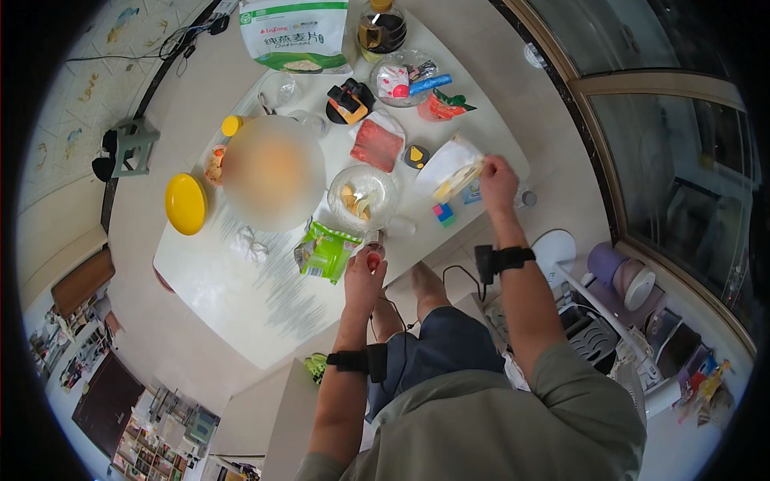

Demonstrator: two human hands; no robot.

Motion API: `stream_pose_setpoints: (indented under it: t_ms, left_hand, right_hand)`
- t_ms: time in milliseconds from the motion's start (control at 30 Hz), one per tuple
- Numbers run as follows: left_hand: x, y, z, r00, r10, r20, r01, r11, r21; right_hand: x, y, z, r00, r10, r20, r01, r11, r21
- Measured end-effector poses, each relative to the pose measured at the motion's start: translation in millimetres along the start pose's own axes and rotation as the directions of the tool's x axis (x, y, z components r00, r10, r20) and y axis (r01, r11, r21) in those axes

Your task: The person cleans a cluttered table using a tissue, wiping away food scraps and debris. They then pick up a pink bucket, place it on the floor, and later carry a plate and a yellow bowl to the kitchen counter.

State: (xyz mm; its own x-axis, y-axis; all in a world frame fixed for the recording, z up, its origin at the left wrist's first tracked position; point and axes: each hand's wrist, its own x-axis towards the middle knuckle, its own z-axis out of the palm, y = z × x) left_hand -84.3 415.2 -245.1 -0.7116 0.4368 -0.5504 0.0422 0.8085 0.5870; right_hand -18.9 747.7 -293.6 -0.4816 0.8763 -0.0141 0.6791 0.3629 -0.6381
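At the table's near edge, my left hand [365, 280] is closed around a small reddish, partly clear object [374, 258] whose kind I cannot make out. Just left of it lies a green snack bag [327, 252]. Farther right, my right hand [499, 178] pinches the end of a white packet with yellowish print [459, 167], tilted over the tabletop. Below that packet sits a small block of pink, blue and green [443, 213]. Between my hands stands a clear glass bowl [385, 186] holding pale yellow pieces.
On the white table [265, 321] are a yellow plate [186, 204], a crumpled tissue [249, 245], a pink cloth [377, 146], a tape measure [416, 156], a black-and-orange object [350, 101], an oatmeal bag [295, 36] and a dark-liquid bottle [382, 32]. One large round area is blurred.
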Motion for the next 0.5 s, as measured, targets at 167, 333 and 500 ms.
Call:
stream_pose_setpoints:
  t_ms: [167,333,500]
  left_hand:
    - [-1.0,0.6,2.1,0.998,0.034,-0.046,-0.033,0.999,0.012]
    - [0.4,5.7,9.0,0.991,0.071,-0.11,-0.067,0.997,0.039]
    - [-3.4,6.4,7.8,0.988,0.048,-0.145,-0.038,0.997,0.065]
  right_hand:
    - [58.2,18.8,2.9,0.991,0.112,-0.067,-0.115,0.992,-0.051]
    - [57.3,49.9,40.9,0.982,0.187,-0.033,-0.19,0.971,-0.145]
    - [-32.5,66.7,34.7,0.87,0.292,0.397,-0.308,0.951,-0.024]
